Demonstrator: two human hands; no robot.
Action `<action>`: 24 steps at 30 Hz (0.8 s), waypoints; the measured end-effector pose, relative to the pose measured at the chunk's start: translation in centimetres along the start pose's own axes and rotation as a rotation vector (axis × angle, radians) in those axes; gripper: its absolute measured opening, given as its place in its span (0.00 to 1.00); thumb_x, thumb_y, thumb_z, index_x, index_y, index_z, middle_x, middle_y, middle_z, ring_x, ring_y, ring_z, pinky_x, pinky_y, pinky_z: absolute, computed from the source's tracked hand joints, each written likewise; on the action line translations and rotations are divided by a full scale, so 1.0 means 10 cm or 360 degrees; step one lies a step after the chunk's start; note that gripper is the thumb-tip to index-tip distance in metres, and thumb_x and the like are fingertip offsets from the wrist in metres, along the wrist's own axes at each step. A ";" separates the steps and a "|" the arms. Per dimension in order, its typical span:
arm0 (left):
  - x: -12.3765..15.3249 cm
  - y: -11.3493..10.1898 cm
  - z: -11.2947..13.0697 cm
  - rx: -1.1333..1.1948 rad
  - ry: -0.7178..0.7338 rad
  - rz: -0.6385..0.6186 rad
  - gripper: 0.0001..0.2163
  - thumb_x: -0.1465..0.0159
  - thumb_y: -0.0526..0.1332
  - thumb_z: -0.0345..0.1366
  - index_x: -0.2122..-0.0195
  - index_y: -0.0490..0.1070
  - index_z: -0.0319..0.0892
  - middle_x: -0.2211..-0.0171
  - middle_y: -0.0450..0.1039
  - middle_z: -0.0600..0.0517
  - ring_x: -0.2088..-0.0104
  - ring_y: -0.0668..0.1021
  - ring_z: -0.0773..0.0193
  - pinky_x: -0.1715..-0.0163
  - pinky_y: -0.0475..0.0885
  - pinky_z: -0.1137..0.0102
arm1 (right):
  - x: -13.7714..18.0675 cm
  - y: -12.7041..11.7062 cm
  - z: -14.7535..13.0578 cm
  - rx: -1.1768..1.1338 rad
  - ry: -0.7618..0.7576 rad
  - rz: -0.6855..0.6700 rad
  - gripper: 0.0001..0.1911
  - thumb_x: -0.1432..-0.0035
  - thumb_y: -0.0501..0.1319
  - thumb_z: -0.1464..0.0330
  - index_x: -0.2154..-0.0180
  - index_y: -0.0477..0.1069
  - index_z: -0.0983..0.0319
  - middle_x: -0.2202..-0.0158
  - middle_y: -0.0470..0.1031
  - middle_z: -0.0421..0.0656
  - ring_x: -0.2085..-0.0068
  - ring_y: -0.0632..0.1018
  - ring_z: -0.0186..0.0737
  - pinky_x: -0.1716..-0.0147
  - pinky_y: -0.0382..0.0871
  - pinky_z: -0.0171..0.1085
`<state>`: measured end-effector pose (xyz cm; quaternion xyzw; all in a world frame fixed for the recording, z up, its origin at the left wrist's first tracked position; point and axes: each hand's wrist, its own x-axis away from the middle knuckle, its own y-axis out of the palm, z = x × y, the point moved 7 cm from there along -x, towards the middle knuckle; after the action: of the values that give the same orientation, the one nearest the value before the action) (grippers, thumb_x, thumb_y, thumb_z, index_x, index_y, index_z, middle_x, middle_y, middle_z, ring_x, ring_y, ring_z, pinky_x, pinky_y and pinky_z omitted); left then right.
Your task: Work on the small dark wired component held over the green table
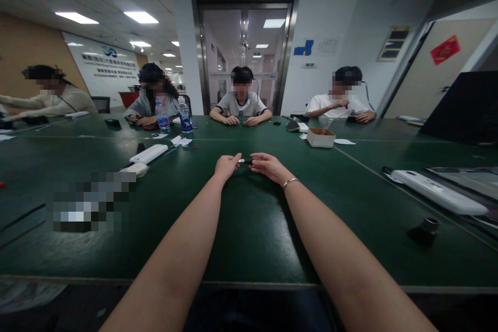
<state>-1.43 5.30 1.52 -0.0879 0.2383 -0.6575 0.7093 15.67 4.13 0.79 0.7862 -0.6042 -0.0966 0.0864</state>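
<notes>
Out over the green table (pixel 257 218), a small dark stick-like object (pixel 246 161) with a silvery part at its left end spans the space between my hands. My left hand (pixel 227 167) pinches the silvery end between thumb and fingers. My right hand (pixel 269 167), with a bracelet (pixel 290 182) at the wrist, has its fingers closed around the dark right end. The object is too small to name its exact kind, and its ends are partly hidden by my fingertips.
Left lie a white power strip (pixel 148 154) and a blurred-out item (pixel 93 202). Two bottles (pixel 184 116) and a small box (pixel 321 137) stand farther off. Another power strip (pixel 439 192) and a black object (pixel 425 231) are right. Several people sit across the table.
</notes>
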 end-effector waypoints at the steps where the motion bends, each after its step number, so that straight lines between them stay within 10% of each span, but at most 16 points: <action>1: 0.01 0.00 0.01 -0.0001 -0.0010 -0.0002 0.23 0.41 0.56 0.53 0.84 0.70 0.42 0.84 0.69 0.52 0.80 0.69 0.65 0.73 0.60 0.68 | 0.00 0.00 0.00 0.0003 0.0003 -0.0002 0.13 0.48 0.63 0.82 0.61 0.74 0.64 0.66 0.76 0.43 0.69 0.80 0.34 0.69 0.77 0.31; 24: 0.01 0.02 0.02 0.0016 0.0012 -0.0017 0.22 0.41 0.55 0.53 0.82 0.70 0.41 0.83 0.69 0.53 0.79 0.69 0.66 0.72 0.61 0.69 | 0.01 0.00 0.00 -0.0024 0.0068 0.0050 0.09 0.46 0.63 0.80 0.62 0.74 0.65 0.70 0.76 0.42 0.72 0.78 0.33 0.70 0.77 0.32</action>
<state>-1.17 5.17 1.62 -0.0830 0.2371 -0.6628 0.7054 15.67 4.06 0.83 0.7778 -0.6138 -0.0829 0.1068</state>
